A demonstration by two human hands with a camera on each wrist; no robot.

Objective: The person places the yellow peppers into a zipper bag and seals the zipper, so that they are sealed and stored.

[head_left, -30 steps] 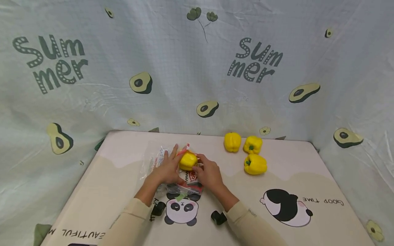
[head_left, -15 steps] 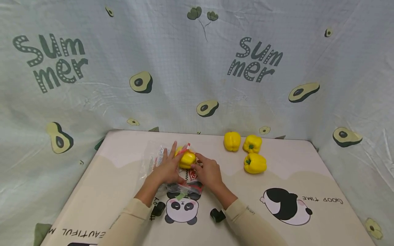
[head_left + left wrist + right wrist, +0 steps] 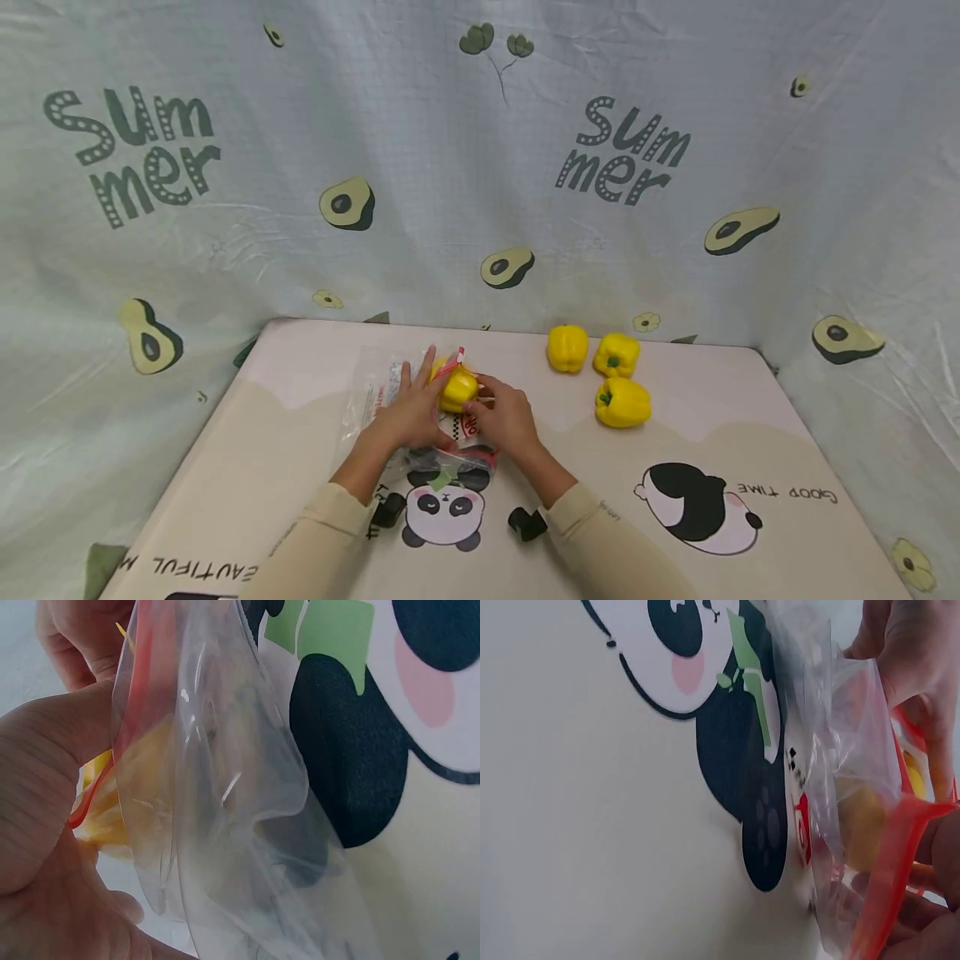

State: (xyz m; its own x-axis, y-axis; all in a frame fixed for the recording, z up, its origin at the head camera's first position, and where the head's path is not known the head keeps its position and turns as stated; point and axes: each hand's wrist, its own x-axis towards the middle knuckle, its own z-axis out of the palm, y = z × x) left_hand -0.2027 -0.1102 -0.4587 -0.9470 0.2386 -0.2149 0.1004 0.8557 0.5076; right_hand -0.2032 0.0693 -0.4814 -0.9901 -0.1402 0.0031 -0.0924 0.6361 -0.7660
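Note:
A clear zip bag with red edging lies on the table, its mouth spread. A yellow bell pepper sits within the mouth, seen through plastic in the left wrist view. My left hand lies over the bag, fingers and thumb spread wide, holding the mouth apart. On the right side my right hand has curled fingers at the bag's red edge, pinching it close beside the pepper. Whether these fingertips also touch the pepper is partly hidden.
Three more yellow bell peppers stand to the right: a back-left pepper, a back-right pepper and a nearer pepper on its side. A dark object shows at the table's front edge. A printed curtain hangs behind.
The pepper has shifted slightly left, deeper into the bag's mouth. Both hands stay almost where they were, and the three peppers on the right have not moved.

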